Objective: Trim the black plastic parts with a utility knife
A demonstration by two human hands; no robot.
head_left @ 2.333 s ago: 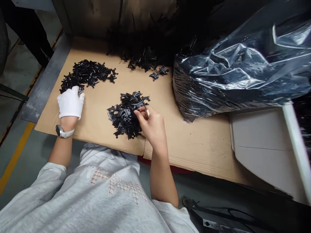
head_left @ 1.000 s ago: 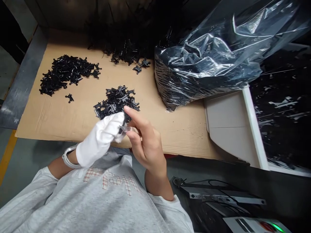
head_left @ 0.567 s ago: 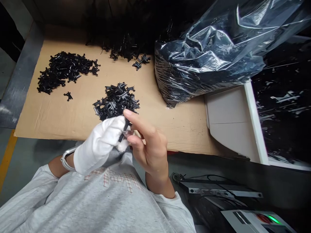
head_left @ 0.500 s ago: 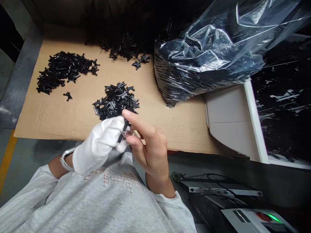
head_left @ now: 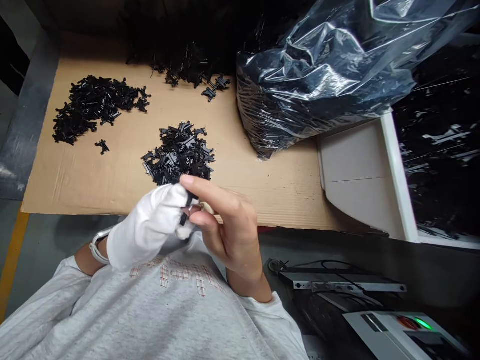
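Note:
My left hand (head_left: 150, 225), in a white glove, is closed around a small black plastic part (head_left: 183, 219) in front of my chest. My bare right hand (head_left: 228, 220) pinches a small shiny metal blade (head_left: 192, 209) between thumb and fingers, and the blade lies against the part. Its index fingertip reaches over to the top of the part by the gloved fingers. Just beyond both hands is a pile of small black plastic parts (head_left: 182, 152); its near edge is partly hidden by them.
Cardboard (head_left: 240, 195) covers the table. A second pile of black parts (head_left: 97, 102) lies at left with one loose part (head_left: 102, 146) near it. Dark plastic bag (head_left: 318, 90) stands at back right, beside a white bin (head_left: 356, 160). Below right sits a machine box (head_left: 397, 325) with a green light.
Both hands have shifted slightly left with the part and blade. My right index fingertip has slid left along the part's top. The whole view has also shifted a little.

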